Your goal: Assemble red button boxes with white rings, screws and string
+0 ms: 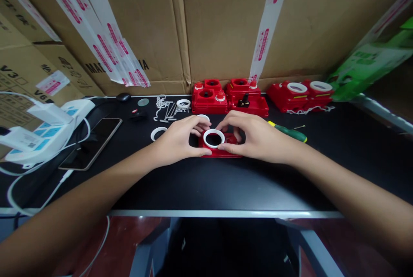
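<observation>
Close to the middle of the black tabletop lies a red plastic housing [222, 155]. A white ring [213, 146] sits over its round opening, which looks dark inside. My left hand [183, 137] curls round the housing's left side, thumb along the front and fingers behind. From the right, my right hand [258, 136] has its thumb at the ring's near right edge and its index finger at the far side. Its other fingers bend over the housing's right part, partly hiding it. Another white ring [158, 133] lies left of my left hand, partly covered.
Red housings [211, 104] line the back before a cardboard wall [219, 23]. Small metal parts [167, 111] lie left of them. A green-yellow screwdriver [290, 132] rests beyond my right wrist. A phone [93, 143] and a power strip [48, 139] with cables occupy the left.
</observation>
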{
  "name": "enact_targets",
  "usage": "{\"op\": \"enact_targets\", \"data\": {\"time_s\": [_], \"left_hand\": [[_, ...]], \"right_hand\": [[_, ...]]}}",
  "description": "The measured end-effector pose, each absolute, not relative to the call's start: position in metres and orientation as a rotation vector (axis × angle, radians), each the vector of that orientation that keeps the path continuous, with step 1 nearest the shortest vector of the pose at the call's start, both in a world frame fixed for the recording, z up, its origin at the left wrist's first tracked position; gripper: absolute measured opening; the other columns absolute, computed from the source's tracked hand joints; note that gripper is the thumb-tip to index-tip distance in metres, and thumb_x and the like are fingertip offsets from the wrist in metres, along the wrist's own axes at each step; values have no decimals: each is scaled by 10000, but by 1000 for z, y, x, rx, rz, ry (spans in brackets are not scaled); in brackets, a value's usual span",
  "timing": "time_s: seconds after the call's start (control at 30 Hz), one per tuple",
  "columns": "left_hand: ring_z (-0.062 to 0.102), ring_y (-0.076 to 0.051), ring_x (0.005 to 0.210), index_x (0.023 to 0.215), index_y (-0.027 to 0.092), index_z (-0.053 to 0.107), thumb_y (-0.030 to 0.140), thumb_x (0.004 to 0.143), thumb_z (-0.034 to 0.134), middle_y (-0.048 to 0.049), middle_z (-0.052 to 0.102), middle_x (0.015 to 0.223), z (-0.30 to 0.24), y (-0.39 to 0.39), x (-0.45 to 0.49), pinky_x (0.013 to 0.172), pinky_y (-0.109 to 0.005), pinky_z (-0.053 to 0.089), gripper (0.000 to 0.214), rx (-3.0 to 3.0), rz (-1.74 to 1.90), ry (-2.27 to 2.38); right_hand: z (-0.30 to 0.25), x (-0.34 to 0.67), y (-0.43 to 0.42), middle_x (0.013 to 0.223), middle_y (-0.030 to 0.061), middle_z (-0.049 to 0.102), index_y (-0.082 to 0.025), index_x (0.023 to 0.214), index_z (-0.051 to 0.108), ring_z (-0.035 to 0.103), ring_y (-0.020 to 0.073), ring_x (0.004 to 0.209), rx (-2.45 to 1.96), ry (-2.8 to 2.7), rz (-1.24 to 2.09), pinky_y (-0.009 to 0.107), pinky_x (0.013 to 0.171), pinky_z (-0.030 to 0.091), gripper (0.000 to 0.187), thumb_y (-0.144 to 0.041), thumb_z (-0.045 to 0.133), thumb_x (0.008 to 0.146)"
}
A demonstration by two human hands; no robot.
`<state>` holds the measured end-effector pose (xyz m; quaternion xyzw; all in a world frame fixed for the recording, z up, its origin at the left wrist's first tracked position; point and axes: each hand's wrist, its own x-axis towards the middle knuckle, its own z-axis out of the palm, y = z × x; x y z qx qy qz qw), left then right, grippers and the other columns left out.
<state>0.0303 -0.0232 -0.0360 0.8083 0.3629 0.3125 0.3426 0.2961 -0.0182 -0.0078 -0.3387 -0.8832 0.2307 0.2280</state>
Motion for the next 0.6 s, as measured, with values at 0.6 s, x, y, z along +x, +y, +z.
{"op": "enact_targets", "data": {"time_s": [0.6], "left_hand": [[749,-238,1053,1178,183,691,418,744,964,-84,738,1190,-41,-19,31,1015,-470,638,564,2075,776,947]], "right_hand": [[-3,306,-15,858,22,684,-179,1068,703,587,156,661,-1048,-2385,687,302,613,447,352,-420,850,858]]}}
